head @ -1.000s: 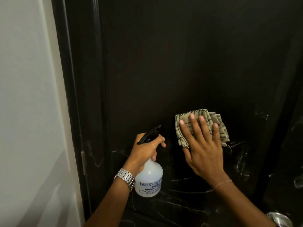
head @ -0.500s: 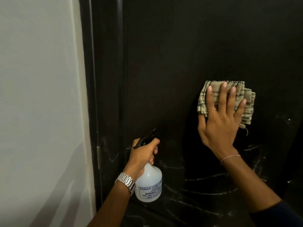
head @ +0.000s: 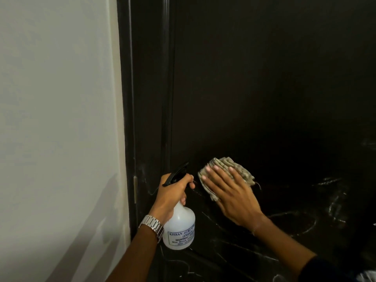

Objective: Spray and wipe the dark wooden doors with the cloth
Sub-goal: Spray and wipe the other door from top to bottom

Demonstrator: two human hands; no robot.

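Head view: the wiping step was in hand, the folded cloth (head: 230,171) pressed flat on the dark door (head: 264,88) by the straight-fingered right hand (head: 232,197), while the spray bottle (head: 180,228) was gripped by the left hand (head: 173,195); streaks below probably needed wiping next.

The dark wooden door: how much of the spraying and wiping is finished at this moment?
Done: the lower door carries wet streaks, so it was sprayed. In hand: the right hand presses the folded cloth flat on it; the left hand grips the spray bottle. Left: those streaks, and probably the streak-free upper panel.
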